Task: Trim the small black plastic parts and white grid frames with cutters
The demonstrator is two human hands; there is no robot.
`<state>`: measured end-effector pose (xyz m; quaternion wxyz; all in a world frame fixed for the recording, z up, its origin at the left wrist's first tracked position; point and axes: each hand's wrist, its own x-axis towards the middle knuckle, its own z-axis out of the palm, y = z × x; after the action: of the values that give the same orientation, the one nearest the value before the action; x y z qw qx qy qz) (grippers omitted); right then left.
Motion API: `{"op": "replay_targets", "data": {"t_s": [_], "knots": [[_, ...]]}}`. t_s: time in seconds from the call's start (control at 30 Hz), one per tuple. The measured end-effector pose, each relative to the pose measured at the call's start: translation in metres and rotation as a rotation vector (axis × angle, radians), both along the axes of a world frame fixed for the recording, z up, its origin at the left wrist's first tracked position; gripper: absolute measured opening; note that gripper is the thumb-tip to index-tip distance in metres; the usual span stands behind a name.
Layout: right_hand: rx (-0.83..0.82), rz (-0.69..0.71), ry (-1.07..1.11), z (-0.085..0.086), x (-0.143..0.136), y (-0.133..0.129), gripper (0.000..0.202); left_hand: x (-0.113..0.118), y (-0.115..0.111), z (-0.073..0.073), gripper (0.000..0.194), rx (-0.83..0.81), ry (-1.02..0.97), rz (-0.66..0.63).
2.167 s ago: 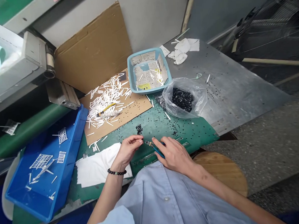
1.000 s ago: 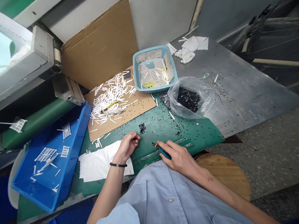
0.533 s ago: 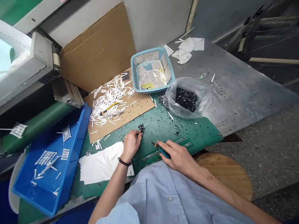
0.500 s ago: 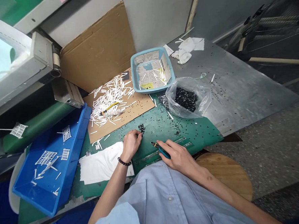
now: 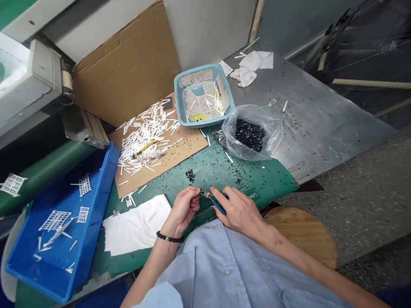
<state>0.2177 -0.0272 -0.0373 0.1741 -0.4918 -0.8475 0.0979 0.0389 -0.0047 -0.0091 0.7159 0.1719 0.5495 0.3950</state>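
My right hand (image 5: 239,209) is closed around a pair of blue-handled cutting pliers (image 5: 217,204), whose jaws point left. Close to the jaw tips, my left hand (image 5: 186,205) has its fingers pinched together; a tiny dark piece seems to be at the fingertips, too small to name. Just beyond that hand, a small pile of black pieces (image 5: 190,175) lies on the green mat (image 5: 213,169). Many more black pieces fill a clear plastic bag (image 5: 276,138) farther back. A folded white cloth (image 5: 136,228) lies left of my left hand.
A blue tray (image 5: 64,269) with white plastic grids and sticks stands at left. White sticks cover a cardboard sheet (image 5: 177,151) before an upright cardboard panel (image 5: 126,61). A light-blue basket (image 5: 177,100) is behind, and a wooden stool (image 5: 304,236) stands at right.
My left hand has come back from the black pile toward the pliers, its fingers now pinched beside the jaws. The whole view has shifted slightly left.
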Motion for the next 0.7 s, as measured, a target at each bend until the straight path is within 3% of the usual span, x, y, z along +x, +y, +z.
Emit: {"op": "replay_targets", "data": {"t_s": [0.2,0.5,0.7], "knots": [[-0.051,0.002,-0.028,0.003,0.0,-0.001,0.044,0.001,-0.003,0.002,0.027,0.033,0.097,-0.019],[-0.225,0.08,-0.075,0.002,0.003,-0.003,0.042,-0.003,-0.007,0.004,0.027,0.026,0.153,-0.153],[-0.251,0.064,0.191,-0.012,0.002,-0.005,0.039,-0.019,-0.012,-0.012,0.015,0.017,-0.1,-0.016]]}}
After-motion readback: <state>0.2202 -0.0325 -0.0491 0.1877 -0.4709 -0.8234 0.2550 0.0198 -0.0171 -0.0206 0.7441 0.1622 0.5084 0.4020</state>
